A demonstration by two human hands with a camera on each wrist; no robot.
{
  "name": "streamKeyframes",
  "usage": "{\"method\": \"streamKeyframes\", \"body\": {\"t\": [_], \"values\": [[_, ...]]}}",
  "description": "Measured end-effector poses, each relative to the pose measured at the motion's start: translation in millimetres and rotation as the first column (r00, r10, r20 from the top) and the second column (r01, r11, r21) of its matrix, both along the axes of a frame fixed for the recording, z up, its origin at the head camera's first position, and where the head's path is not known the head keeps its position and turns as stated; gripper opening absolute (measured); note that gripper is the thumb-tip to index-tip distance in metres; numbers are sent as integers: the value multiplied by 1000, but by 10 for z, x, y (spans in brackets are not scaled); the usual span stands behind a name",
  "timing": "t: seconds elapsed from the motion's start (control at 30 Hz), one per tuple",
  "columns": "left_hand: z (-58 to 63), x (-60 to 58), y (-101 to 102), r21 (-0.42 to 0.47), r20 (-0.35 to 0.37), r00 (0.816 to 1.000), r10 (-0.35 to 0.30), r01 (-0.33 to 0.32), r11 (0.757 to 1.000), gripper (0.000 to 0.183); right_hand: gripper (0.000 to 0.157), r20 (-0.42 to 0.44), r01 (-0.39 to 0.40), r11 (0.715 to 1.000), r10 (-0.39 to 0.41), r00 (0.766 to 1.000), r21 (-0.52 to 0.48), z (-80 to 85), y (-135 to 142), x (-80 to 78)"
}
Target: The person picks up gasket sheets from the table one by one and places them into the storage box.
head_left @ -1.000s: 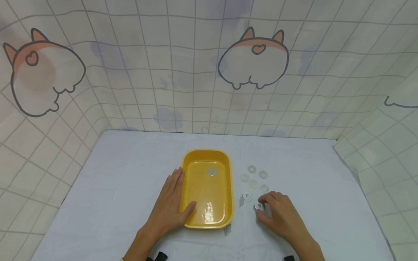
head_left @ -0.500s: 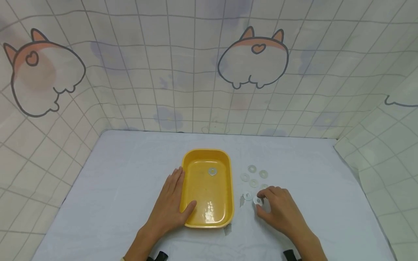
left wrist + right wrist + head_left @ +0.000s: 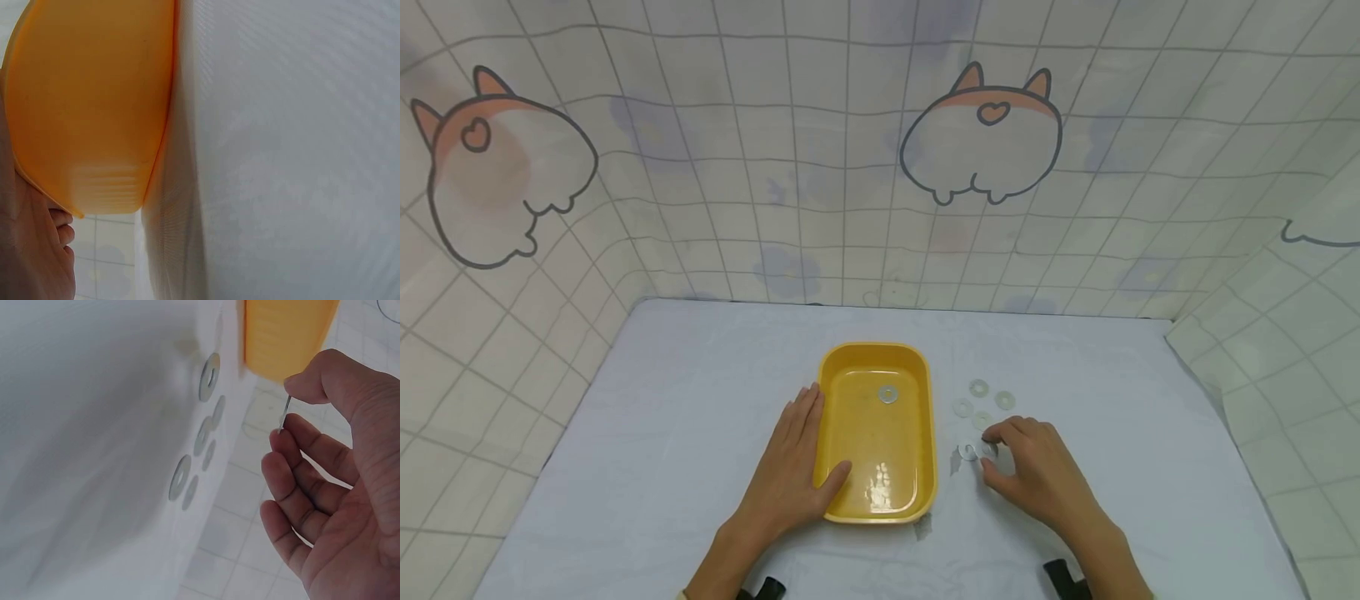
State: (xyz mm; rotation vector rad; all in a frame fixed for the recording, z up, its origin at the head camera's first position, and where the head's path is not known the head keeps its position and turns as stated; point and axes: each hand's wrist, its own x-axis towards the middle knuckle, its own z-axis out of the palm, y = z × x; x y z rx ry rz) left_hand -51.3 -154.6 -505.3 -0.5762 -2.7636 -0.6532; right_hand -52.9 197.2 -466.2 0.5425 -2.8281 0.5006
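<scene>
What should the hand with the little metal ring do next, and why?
I'd guess the right hand should move left and bring its pinched washer over the yellow tray. That washer looks lifted off the white cloth, another washer already lies inside the tray, and the left hand rests against the tray's side, perhaps to steady it.

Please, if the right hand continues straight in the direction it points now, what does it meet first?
Probably the yellow tray, at its right side. The right hand seems raised, so it should pass above the loose metal rings; its exact height is unclear.
</scene>
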Motion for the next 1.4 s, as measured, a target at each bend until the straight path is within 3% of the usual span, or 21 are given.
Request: {"method": "streamKeyframes", "body": {"t": [0.3,0.47,1.4], "values": [[-10,-1,6,0,0,1000,0,0,1000,94,25,27,14,999,-13,1000,-49,17,-28,-19],[13,-5,25,20,36,999,-9,8,1000,95,25,29,13,998,-11,1000,-68,53,-21,-48],[40,-39,-39,4,88,996,-29,29,1000,98,23,-31,-112,987,109,994,-114,235,-235,-267]]}}
